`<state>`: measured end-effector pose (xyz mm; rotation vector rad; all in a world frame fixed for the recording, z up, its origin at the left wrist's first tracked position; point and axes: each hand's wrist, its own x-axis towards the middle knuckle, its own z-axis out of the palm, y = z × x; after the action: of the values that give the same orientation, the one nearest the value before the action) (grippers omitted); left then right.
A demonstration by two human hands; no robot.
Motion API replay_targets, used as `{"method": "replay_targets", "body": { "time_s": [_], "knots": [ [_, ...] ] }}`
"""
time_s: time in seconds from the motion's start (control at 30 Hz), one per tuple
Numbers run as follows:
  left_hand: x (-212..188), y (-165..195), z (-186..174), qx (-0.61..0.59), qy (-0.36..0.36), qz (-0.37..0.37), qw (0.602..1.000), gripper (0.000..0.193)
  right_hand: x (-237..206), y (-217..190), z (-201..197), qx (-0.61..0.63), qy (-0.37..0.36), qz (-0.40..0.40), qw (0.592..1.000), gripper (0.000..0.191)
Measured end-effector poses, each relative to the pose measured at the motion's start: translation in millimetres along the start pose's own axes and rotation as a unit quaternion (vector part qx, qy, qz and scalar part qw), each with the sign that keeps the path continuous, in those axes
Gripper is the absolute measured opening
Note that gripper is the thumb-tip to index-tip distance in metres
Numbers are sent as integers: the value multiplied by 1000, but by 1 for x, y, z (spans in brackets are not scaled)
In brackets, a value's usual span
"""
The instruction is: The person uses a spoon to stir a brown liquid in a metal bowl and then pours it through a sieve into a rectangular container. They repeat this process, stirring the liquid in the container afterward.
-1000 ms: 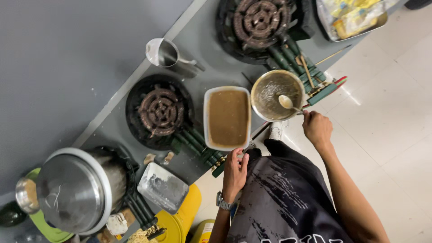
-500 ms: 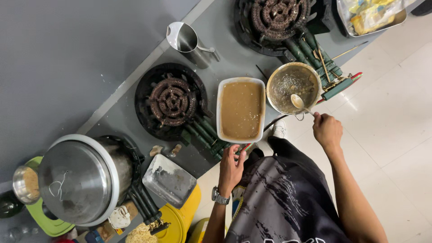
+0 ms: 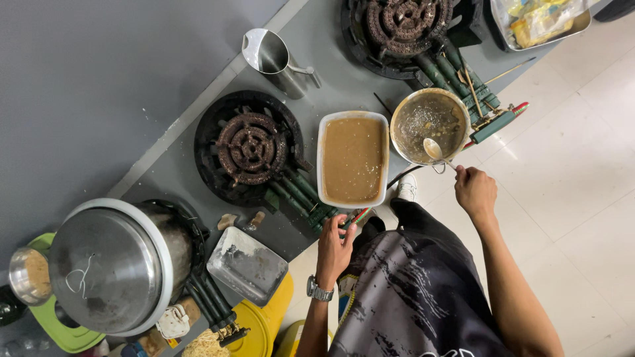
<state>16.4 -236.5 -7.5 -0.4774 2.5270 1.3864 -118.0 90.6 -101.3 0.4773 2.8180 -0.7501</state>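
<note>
Left hand [image 3: 335,246] with loosely bent fingers resting at the counter [image 3: 331,66] edge just below the tub [image 3: 353,160] of brown sauce, right hand [image 3: 474,190] closed on a spoon [image 3: 436,153] in the pot [image 3: 430,125] beside it, burner [image 3: 251,147] left, open floor [image 3: 569,165] right, jug [image 3: 271,56] behind

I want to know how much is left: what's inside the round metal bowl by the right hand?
Inside the round metal bowl only a thin brown smear coats the bottom, with a spoon held by the right hand. The spoon covers what is beneath it.
</note>
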Motion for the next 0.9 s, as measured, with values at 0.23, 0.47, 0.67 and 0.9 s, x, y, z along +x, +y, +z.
{"method": "replay_targets", "body": {
  "time_s": [0.23,0.47,0.67,0.9],
  "knots": [
    [5,-6,4,-3,9,-5,1000,40,10,-11,-8,1,4,-20,1000,42],
    [8,-7,7,7,25,-17,1000,41,10,-32,-14,-18,6,-66,998,39],
    [3,-16,4,32,61,-29,997,40,1,-71,-10,-119,51,-262,956,23],
    [-12,-31,1,37,102,-63,992,39,8,-135,25,-286,-8,-401,870,20]
  ]
}}
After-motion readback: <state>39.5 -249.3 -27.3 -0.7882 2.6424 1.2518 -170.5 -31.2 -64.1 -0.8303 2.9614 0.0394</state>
